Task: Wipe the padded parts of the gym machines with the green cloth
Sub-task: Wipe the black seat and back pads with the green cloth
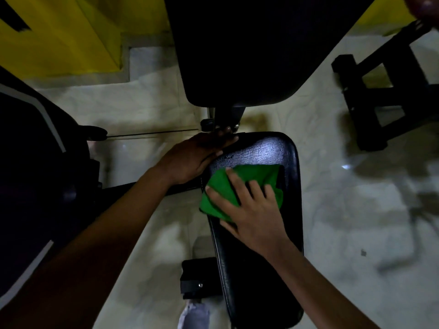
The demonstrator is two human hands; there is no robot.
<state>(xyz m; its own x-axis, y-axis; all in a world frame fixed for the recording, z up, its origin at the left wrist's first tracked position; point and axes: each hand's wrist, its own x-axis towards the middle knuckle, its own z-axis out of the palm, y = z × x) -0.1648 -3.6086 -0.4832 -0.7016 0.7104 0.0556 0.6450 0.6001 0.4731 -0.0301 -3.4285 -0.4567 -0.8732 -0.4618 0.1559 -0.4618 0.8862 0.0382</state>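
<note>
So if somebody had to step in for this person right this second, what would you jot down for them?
Right hand: flat, fingers spread, pressing the green cloth onto the black seat pad.
Left hand: resting on the pad's far-left edge, holding nothing.
Cloth: bunched on the pad's middle, toward its left side.
Done: cannot tell which parts are already wiped.
Left: probably the rest of this pad, then the black back pad beyond it.
</note>
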